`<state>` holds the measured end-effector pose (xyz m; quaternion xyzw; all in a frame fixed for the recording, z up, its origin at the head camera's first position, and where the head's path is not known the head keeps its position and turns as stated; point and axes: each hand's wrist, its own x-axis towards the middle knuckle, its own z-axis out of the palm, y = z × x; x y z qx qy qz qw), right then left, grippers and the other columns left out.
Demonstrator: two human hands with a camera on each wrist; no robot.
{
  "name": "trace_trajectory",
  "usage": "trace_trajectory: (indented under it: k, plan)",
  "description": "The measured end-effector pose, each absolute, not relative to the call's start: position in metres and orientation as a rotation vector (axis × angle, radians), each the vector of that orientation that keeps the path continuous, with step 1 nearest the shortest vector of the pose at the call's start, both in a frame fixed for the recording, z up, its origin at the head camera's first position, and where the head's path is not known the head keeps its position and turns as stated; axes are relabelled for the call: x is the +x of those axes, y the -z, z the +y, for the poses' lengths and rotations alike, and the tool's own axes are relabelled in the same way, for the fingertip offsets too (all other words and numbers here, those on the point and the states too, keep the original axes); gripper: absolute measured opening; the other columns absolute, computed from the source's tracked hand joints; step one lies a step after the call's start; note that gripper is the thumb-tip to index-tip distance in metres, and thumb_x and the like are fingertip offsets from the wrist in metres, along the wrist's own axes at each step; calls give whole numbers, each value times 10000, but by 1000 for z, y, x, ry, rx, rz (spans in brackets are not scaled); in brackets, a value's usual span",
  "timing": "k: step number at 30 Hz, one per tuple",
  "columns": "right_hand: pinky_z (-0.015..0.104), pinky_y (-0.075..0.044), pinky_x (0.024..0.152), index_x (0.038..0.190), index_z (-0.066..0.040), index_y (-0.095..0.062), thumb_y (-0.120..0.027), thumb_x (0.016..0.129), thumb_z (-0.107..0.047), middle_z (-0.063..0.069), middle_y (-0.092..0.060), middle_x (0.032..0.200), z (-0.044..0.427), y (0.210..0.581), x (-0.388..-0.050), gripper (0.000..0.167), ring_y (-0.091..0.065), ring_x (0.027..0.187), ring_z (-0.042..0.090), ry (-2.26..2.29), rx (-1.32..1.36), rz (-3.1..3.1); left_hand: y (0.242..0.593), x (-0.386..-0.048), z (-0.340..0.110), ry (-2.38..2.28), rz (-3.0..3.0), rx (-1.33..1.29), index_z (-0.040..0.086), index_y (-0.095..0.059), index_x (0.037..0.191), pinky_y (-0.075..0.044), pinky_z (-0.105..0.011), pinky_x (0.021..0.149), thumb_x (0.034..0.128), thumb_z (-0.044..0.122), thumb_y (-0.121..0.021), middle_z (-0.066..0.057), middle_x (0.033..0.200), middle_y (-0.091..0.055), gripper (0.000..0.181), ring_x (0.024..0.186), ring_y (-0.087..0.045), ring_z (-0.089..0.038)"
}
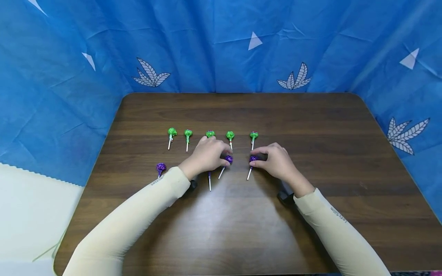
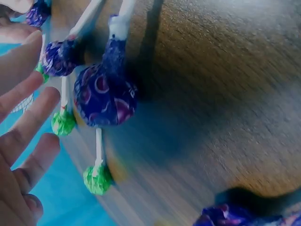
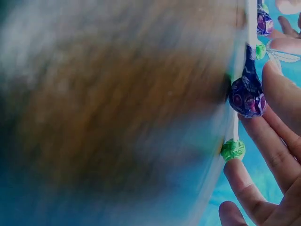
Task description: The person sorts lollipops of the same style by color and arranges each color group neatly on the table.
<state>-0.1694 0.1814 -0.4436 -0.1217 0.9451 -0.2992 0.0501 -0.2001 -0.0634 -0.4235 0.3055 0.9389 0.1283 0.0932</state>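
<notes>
My left hand has thumb and index finger curled round the head of a purple-wrapped lollipop, whose stick slants towards me. Just to the right, my right hand holds another purple lollipop between thumb and index finger; its head also shows in the right wrist view, purple lollipop. Beneath the left hand lies a third purple lollipop, mostly covered in the head view. Farther back, green lollipops form a row, including one green lollipop and another green lollipop.
One more purple lollipop lies by the left forearm, its stick partly hidden by the sleeve. Other green lollipops, such as the leftmost green lollipop, sit on the brown wooden table. A blue curtain hangs behind.
</notes>
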Motion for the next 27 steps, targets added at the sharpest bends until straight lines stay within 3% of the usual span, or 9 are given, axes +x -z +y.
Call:
trace_trajectory:
  k: [12, 20, 27]
  plan:
    - [480, -423, 946, 1048, -186, -792, -830, 809, -298, -15, -765, 1046, 179, 443, -173, 267, -590, 1033, 257, 860, -334, 2827, 433, -201, -54, -289, 2792, 872, 276, -759, 923, -378, -417, 871, 802, 403, -804, 86, 795, -701, 181, 847, -560, -216]
    - [454, -477, 933, 1064, -148, -785, -818, 827, -241, 11, -765, 1056, 179, 442, -175, 257, -642, 1058, 240, 919, -333, 2759, 431, -202, -58, -641, 2685, 767, 264, -757, 974, -333, -404, 875, 833, 390, -794, 98, 852, -690, 193, 894, -591, -132]
    - [458, -492, 942, 1077, -149, -782, -814, 830, -224, 18, -764, 1066, 185, 443, -176, 260, -664, 1065, 228, 934, -352, 2733, 435, -190, -63, -724, 2685, 776, 289, -760, 919, -317, -405, 863, 786, 419, -824, 159, 815, -717, 197, 859, -619, -87]
